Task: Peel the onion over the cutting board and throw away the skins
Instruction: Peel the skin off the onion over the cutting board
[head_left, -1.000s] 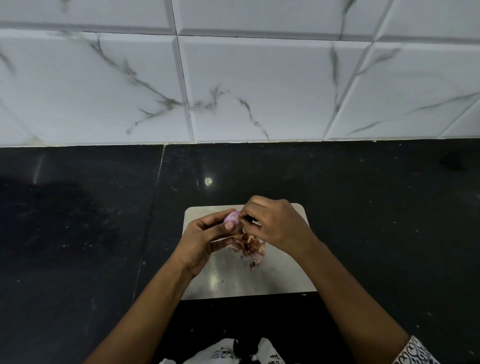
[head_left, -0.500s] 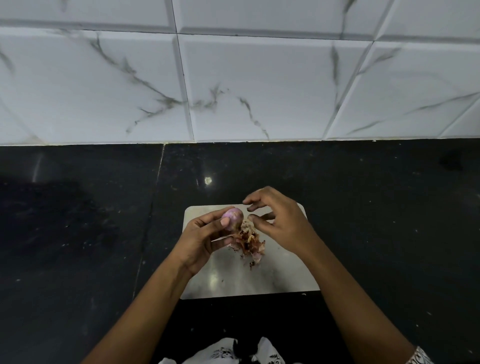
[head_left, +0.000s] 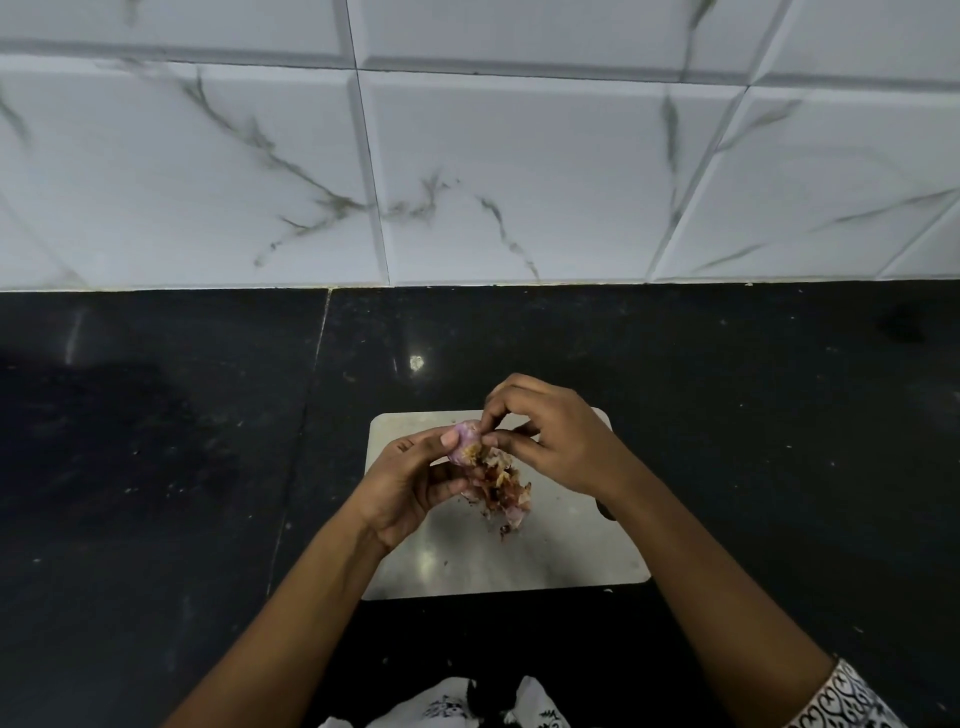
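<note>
At the bottom edge of the frame, a white cloth with black print (head_left: 447, 712) shows between the two bare forearms, and a patterned black-and-white sleeve cuff (head_left: 847, 701) sits at the lower right. Above it, in the lower centre, lies the pale rectangular cutting board with rounded corners (head_left: 566, 566), resting on the black polished stone countertop (head_left: 156, 467). A heap of brown and reddish papery onion skins (head_left: 504, 486) lies on the board just under the hands.

The left hand (head_left: 410, 488) is curled around the small, round, pinkish-purple onion (head_left: 464, 440), thumb pressed on its top, holding it just above the board's middle. The right hand (head_left: 561, 441) meets it from the right, thumb and forefinger pinched together at the onion's side (whether a strip of skin is caught between them is too small to tell), the other fingers loosely bent.

Farther back the countertop carries a small bright light reflection (head_left: 416, 362). Beyond it, filling the upper half, rises the wall of white marble-veined tiles (head_left: 519, 171).
</note>
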